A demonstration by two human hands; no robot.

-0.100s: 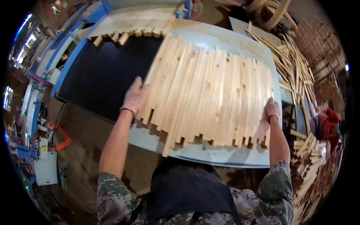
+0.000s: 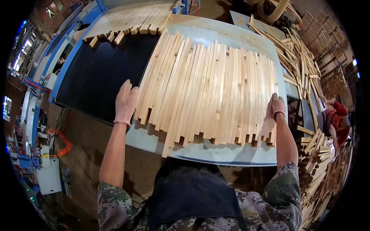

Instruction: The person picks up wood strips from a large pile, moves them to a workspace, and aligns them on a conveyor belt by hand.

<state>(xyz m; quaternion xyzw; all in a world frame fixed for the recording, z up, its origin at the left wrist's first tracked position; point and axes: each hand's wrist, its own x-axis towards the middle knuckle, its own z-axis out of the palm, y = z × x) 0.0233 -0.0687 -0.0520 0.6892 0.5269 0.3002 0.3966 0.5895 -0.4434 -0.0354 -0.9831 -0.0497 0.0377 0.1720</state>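
A row of pale wooden strips (image 2: 208,92) lies side by side on a light blue-grey tabletop (image 2: 227,156), its near ends uneven. One strip at the near left juts out past the others. My left hand (image 2: 126,103), in a pale pink glove, is at the row's left edge with its fingers stretched out and its thumb toward the wood. At the right edge, my gloved right hand (image 2: 276,106) has its thumb on the outermost strip and its fingers bent against the side. Part of those fingers is hidden.
A black belt (image 2: 104,73) adjoins the table at left, with more strips (image 2: 135,17) at its far end inside a blue-framed machine. Loose sticks (image 2: 298,57) are heaped at right. A co-worker in red (image 2: 339,119) is there. An orange coiled hose (image 2: 63,144) hangs at left.
The whole view has shifted slightly left and up. My left hand has eased a little leftward relative to the row's edge. My right hand stays at the right edge.
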